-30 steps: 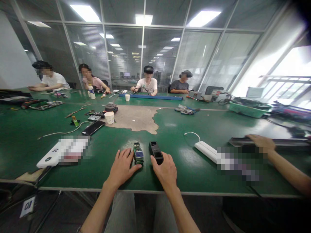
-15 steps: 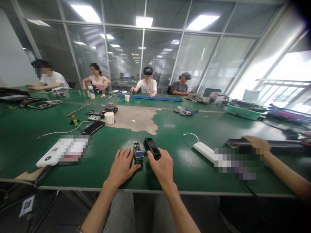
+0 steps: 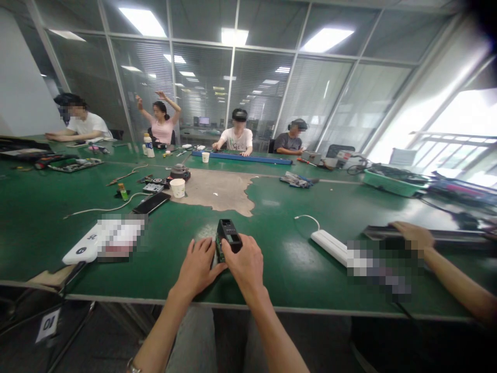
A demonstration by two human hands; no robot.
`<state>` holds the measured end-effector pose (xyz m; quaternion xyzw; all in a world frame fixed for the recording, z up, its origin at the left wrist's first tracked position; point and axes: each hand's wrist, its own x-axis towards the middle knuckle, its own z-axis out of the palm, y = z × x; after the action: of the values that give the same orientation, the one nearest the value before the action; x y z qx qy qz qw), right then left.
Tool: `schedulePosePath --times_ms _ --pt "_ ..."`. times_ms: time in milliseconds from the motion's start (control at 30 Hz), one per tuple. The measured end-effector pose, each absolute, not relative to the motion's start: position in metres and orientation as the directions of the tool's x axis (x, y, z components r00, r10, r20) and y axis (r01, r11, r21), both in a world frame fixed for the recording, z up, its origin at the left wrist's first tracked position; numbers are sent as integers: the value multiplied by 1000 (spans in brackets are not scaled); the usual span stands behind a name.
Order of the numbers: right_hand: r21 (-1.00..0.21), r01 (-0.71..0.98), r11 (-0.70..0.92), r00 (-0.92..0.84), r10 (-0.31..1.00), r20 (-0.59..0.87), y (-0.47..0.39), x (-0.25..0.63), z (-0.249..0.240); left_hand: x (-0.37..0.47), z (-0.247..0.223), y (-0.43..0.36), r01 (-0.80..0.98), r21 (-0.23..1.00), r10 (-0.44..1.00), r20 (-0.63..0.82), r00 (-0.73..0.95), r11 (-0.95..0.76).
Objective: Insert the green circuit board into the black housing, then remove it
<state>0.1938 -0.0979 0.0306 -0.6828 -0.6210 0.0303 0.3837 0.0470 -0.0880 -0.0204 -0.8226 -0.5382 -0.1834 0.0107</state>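
My right hand [image 3: 244,261] grips a black plastic housing [image 3: 228,230] with rectangular cutouts, tilted over a small green circuit board assembly [image 3: 219,250]. Only the left side of the board shows; the housing and my fingers cover the rest. On the board's left, my left hand [image 3: 199,265] lies low on the table with its fingers along the board's side and its thumb curved round the near end, holding it in place.
A white power bank [image 3: 83,243] and a dark phone [image 3: 151,203] lie left. A paper cup [image 3: 177,188] stands beyond. Right are a white power strip [image 3: 330,246], gloves [image 3: 297,180] and another person's hand [image 3: 413,235] on a dark bar [image 3: 454,237]. Several people sit across the green table [image 3: 279,282].
My right hand has brought the black housing left, from beside the circuit board to over it. My left hand has stayed by the board. Across the table, one person has raised both arms.
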Motion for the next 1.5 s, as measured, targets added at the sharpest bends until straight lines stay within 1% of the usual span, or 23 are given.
schedulePosePath --times_ms 433,967,1100,1267,1500 --pt "-498 867 -5 230 891 392 -98 176 31 46 -20 -90 888 193 885 307 349 -417" --pt "-429 901 -68 231 912 340 -105 171 7 45 -24 -85 903 225 920 231 316 -367" --pt "-432 898 -85 252 904 346 -104 170 0 46 -21 -85 899 215 916 214 339 -382" --pt "-438 893 -106 284 887 363 -104 169 -9 47 -20 -84 900 197 912 225 344 -388" --pt "-486 873 -40 269 871 411 -108 173 -16 47 -22 -84 909 194 919 220 327 -370"
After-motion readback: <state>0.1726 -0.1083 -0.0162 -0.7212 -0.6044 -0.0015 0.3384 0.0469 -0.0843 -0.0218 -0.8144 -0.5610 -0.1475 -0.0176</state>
